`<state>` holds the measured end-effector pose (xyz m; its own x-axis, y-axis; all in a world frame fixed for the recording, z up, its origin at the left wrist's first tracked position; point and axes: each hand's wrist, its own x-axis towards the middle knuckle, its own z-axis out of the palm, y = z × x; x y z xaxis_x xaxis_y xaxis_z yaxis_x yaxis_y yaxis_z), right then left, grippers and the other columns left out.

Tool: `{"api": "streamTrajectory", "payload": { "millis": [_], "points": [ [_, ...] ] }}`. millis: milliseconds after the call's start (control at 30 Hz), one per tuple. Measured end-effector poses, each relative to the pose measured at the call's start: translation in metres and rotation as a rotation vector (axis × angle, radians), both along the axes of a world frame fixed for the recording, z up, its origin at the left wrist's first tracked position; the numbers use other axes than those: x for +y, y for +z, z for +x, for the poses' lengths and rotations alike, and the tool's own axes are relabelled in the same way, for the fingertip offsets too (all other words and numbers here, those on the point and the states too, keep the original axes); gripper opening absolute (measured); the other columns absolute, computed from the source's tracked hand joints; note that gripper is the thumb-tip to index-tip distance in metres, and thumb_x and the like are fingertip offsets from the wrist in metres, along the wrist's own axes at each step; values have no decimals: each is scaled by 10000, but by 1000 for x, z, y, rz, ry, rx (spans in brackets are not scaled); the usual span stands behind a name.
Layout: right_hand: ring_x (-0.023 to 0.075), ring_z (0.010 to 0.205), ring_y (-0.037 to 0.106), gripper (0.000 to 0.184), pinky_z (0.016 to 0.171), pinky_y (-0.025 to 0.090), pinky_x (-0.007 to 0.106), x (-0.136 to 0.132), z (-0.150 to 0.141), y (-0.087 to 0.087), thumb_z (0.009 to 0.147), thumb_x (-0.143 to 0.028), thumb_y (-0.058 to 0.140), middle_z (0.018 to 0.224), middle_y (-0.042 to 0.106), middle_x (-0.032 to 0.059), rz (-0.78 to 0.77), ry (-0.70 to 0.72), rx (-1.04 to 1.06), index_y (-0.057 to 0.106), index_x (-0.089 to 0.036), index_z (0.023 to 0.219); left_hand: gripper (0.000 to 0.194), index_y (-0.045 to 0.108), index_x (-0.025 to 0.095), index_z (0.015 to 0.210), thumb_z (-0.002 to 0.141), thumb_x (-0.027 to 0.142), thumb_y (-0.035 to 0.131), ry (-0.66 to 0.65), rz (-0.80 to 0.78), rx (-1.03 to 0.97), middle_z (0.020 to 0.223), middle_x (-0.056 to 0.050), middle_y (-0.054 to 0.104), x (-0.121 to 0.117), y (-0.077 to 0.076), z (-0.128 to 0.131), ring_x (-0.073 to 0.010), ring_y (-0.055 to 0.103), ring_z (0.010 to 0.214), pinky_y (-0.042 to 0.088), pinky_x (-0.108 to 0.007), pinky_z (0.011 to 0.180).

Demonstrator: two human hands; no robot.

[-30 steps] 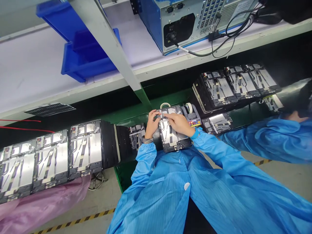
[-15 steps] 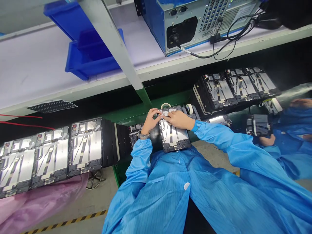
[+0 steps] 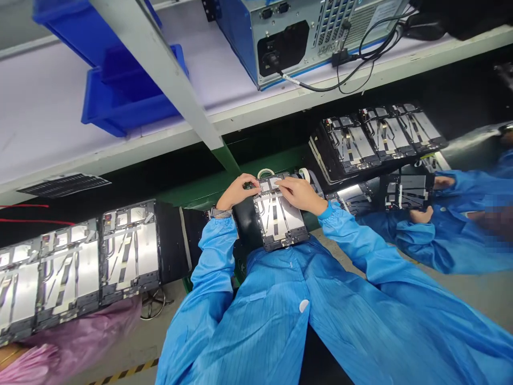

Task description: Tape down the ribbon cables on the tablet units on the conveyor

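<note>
The person's left hand (image 3: 236,192) and right hand (image 3: 300,195) are both on the upper end of a metal-backed display panel (image 3: 276,219), which lies flat in front of the torso. The left fingers (image 3: 252,184) curl onto the panel's upper left corner, though I cannot tell whether they are pinching anything. The right fingers (image 3: 284,184) lie extended and slightly spread across its upper right area, touching the surface without closing around it.

The panel has a dark frame, 2 silvery plates and thin dark and tan strips running lengthwise, with small components and ribbon cables near the top. A black padded block (image 3: 246,224) sits against its left edge. Just beyond the top edge are a roll of tape (image 3: 304,174) and a pale ring of tape (image 3: 265,172).

A row of similar panels (image 3: 128,251) stretches left, and 3 more (image 3: 380,139) lie to the right. Further right, a co-worker's hands (image 3: 425,214) hold a black module (image 3: 406,191). Above stand blue bins (image 3: 132,91) and a computer power unit (image 3: 288,43) on a white shelf (image 3: 248,120).
</note>
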<state>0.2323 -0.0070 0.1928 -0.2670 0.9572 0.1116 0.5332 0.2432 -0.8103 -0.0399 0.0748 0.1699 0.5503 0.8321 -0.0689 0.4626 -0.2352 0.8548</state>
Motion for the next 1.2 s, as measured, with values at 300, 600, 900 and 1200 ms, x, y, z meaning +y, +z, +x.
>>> {"api": "streamTrajectory", "payload": {
  "millis": [300,600,900,1200],
  "points": [
    [234,759,568,255,776,469,372,-52,34,-32,946,-395,647,912,746,51,-149,-366,287,815,-266,1087,337,752,271,902,776,575,820,-22,11,47,1100,-72,704,2,12,5,-285,663,1084,570,-419,948],
    [173,638,501,282,661,409,294,-90,55,-88,933,-396,597,755,682,8,-192,-575,311,806,-233,1027,343,704,263,919,814,587,735,-100,-20,188,1255,-59,676,13,2,-1,-290,627,1250,444,-452,1170],
    [293,988,650,451,948,502,409,-157,311,-109,900,-188,489,1066,752,177,-358,-1322,-355,737,-123,1271,439,660,278,1028,818,664,679,-43,-79,231,1171,-49,711,5,1,-4,-307,640,1212,483,-458,1124],
    [301,1150,597,573,1064,459,422,-187,379,-134,912,-141,553,1330,638,201,-537,-929,-614,590,-163,1484,482,657,286,985,741,693,743,27,-120,238,1147,-34,714,6,-2,-3,-309,656,1139,533,-460,1053]
  ]
}}
